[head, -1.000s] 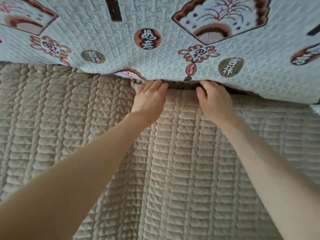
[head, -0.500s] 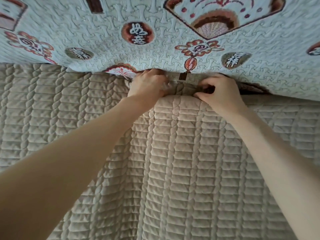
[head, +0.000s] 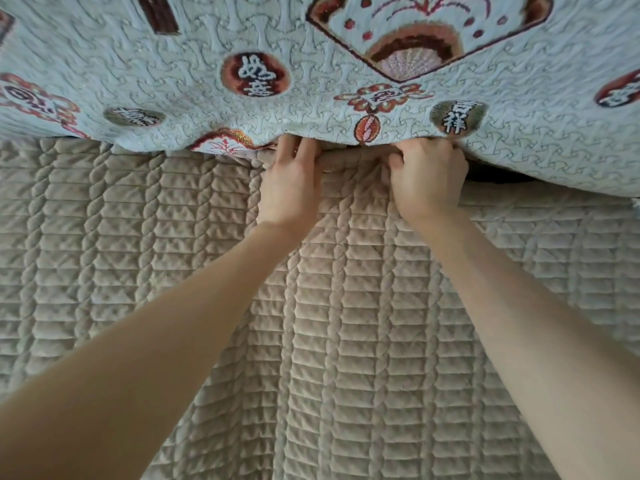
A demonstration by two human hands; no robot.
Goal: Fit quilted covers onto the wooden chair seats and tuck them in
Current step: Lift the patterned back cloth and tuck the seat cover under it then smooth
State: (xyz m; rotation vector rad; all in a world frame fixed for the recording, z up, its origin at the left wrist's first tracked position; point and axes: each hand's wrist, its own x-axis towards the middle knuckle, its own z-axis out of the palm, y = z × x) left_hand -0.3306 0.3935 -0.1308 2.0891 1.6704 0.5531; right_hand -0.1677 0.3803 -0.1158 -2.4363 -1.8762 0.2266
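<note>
A beige quilted seat cover, stitched in rows of small bars between rope-like ridges, lies spread across the whole seat in front of the person. Its far edge is bunched into a roll, right where a pale blue quilted cover with red-brown fan and flower motifs hangs down over it.

The left hand lies flat on that roll. Its fingers are stretched forward, and their tips are hidden under the blue cover's hem. Just beside it, the right hand is clenched around the rolled beige edge, thumb pinching from the left.

On the blue cover, a dark red round medallion reads 如意. An olive round medallion reads 吉祥. The other badges are too blurred to read.
</note>
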